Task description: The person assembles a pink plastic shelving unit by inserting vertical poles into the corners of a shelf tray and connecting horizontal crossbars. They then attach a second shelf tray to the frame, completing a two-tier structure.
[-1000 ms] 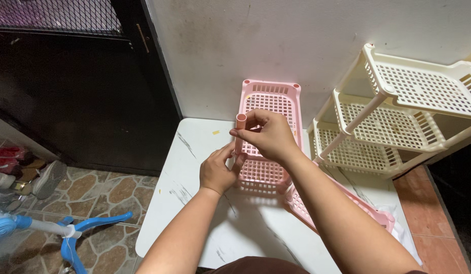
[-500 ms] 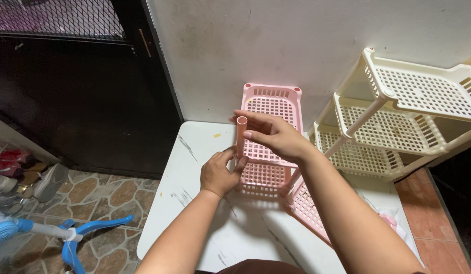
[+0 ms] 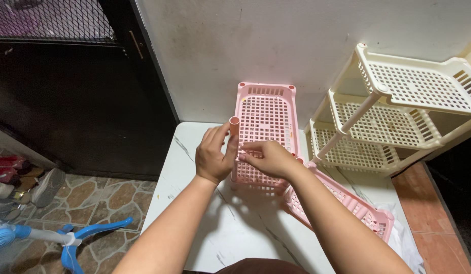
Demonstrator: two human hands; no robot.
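Observation:
My left hand is wrapped around a short pink plastic tube that stands upright at the front left corner of a pink perforated basket tray. That tray leans upright against the white wall. My right hand rests on the tray's lower part, fingers pinching its mesh beside the tube. A second pink basket tray lies tilted on the white marbled table, to the right and partly under my right forearm.
A cream three-tier basket rack leans at the right against the wall. A dark door with a mesh panel is at the left. On the tiled floor lie shoes and a blue and white toy.
My left hand slid up the tube and now grips it higher. My right hand let go of the tube's top and dropped to the tray's mesh. The view shifted slightly.

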